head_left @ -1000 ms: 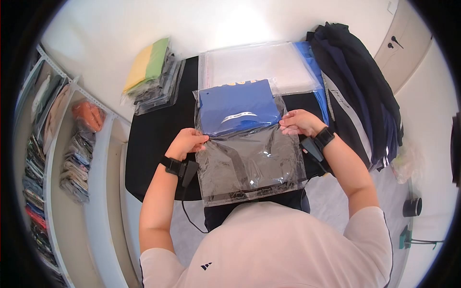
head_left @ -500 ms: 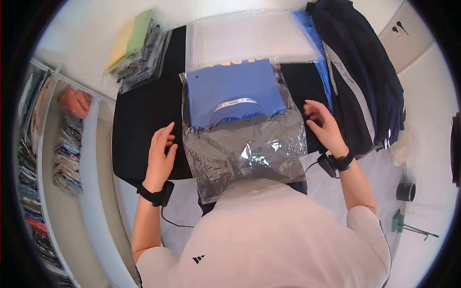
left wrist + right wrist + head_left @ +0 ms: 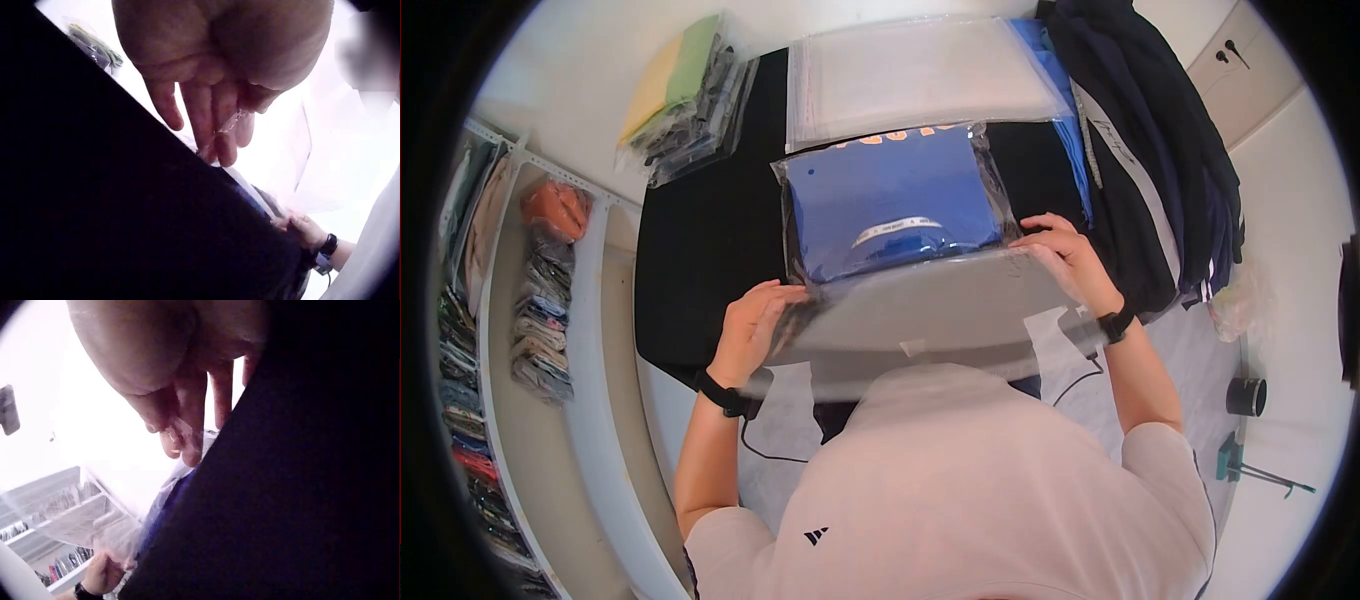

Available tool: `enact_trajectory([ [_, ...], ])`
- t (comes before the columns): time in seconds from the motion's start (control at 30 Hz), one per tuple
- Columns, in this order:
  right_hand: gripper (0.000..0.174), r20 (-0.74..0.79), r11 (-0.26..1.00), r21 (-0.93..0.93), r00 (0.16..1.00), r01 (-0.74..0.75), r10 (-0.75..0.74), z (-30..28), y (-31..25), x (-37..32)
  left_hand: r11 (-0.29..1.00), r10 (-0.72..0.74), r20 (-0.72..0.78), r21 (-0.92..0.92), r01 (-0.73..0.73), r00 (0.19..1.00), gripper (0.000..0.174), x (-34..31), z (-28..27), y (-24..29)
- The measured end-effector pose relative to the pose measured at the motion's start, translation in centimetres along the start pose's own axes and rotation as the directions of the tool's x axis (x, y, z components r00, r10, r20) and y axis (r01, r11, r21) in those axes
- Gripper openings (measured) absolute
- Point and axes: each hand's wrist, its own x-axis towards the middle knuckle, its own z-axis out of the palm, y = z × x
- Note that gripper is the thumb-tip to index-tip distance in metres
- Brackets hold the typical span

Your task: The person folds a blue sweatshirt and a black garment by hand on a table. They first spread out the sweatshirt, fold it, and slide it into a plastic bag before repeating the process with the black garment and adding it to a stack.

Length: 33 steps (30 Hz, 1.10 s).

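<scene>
A folded blue garment (image 3: 890,195) with a white neck band and yellow-orange lettering lies inside a clear plastic bag (image 3: 940,300) at the near side of the table. The bag's loose near part is lifted and blurred in the head view, hanging toward the person's body. My left hand (image 3: 750,325) pinches its left edge, level with the garment's lower end. Film shows between thumb and fingers (image 3: 225,153) in the left wrist view. At the opposite edge, my right hand (image 3: 1068,262) pinches the plastic too, with film bunched at its fingertips (image 3: 190,456).
Flat clear bags (image 3: 920,80) lie behind the garment on the black table (image 3: 690,270). Bagged clothes (image 3: 685,95) are stacked at the back left, dark clothes (image 3: 1150,150) heaped at the right. Shelves (image 3: 560,330) of packed clothes stand on the left.
Half a second ago both hands were off the bag, held beside it. Now they are back at its side edges, and the loose part has been raised from lying flat.
</scene>
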Motion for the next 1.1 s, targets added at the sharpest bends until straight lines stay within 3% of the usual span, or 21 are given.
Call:
enact_trajectory([
  [0.03, 0.013, 0.001, 1.0, 0.0, 1.0, -0.001, 0.001, 0.2, 0.1, -0.3, 0.989, -0.13, -0.007, -0.078, 0.129, 0.991, 0.024, -0.2, 0.1, 0.0],
  [0.1, 0.015, -0.032, 0.967, 0.166, 0.979, -0.193, 0.201, 0.8, 0.3, -0.6, 0.978, -0.148, -0.057, -0.157, 0.138, 0.987, 0.03, 0.0, 0.8, -0.1],
  [0.17, 0.019, -0.087, 0.981, 0.126, 0.983, -0.15, 0.162, 1.3, -0.1, -0.2, 0.974, -0.187, -0.19, -0.163, 0.157, 0.964, 0.033, 0.5, 1.2, -0.4],
  [0.23, 0.023, -0.161, 0.929, 0.253, 0.935, -0.27, 0.315, 1.8, -0.5, 0.2, 0.982, -0.155, -0.226, -0.139, 0.126, 0.962, 0.036, 1.6, 1.3, 0.3],
  [0.3, 0.023, -0.174, 0.899, 0.346, 0.923, -0.268, 0.343, 2.5, -0.9, 0.6, 0.899, -0.409, -0.253, -0.279, 0.339, 0.877, 0.036, 2.4, 1.5, 0.6],
  [0.4, 0.029, -0.242, 0.805, 0.543, 0.874, -0.239, 0.422, 3.8, -1.2, 1.2, 0.838, -0.475, -0.263, -0.426, 0.341, 0.839, 0.037, 3.1, 2.5, -0.8],
  [0.47, 0.031, -0.261, 0.8, 0.533, 0.846, -0.275, 0.464, 4.1, -1.4, 1.3, 0.782, -0.537, -0.264, -0.513, 0.355, 0.801, 0.037, 3.5, 3.1, -1.3],
  [0.63, 0.035, -0.291, 0.789, 0.495, 0.786, -0.365, 0.546, 4.2, -2.0, 1.5, 0.736, -0.593, -0.218, -0.536, 0.413, 0.775, 0.036, 4.2, 2.9, -1.0],
  [0.73, 0.023, -0.291, 0.804, 0.459, 0.791, -0.378, 0.538, 4.3, -2.3, 1.6, 0.732, -0.609, -0.198, -0.514, 0.448, 0.768, 0.035, 4.6, 2.8, -0.7],
  [0.77, 0.013, -0.539, 0.908, 0.292, 0.733, -0.301, 0.416, 4.9, -2.9, 1.8, 0.735, -0.61, -0.191, -0.5, 0.459, 0.769, 0.035, 4.6, 2.7, -0.7],
  [0.8, 0.013, -0.735, 0.963, 0.095, 0.634, -0.251, 0.238, 5.5, -3.7, 1.8, 0.734, -0.612, -0.192, -0.499, 0.461, 0.767, 0.035, 4.6, 2.7, -0.7],
  [0.83, 0.03, -0.74, 0.973, -0.054, 0.663, -0.225, 0.113, 5.7, -5.1, 1.5, 0.734, -0.611, -0.186, -0.496, 0.463, 0.769, 0.035, 4.6, 2.7, -0.7],
  [0.9, 0.034, -0.537, 0.967, -0.253, 0.829, 0.02, -0.158, 6.5, -7.5, 1.8, 0.738, -0.608, -0.178, -0.487, 0.467, 0.774, 0.035, 4.5, 2.8, -0.7],
  [0.97, 0.038, -0.188, 0.924, -0.353, 0.957, 0.144, -0.221, 7.8, -9.5, 3.2, 0.738, -0.612, -0.191, -0.488, 0.466, 0.767, 0.035, 4.6, 2.8, -0.5],
  [1.1, 0.039, -0.138, 0.854, -0.513, 0.973, 0.09, -0.185, 10.1, -9.0, 5.6, 0.703, -0.66, -0.116, -0.442, 0.557, 0.742, 0.035, 4.8, 1.7, -0.1],
])
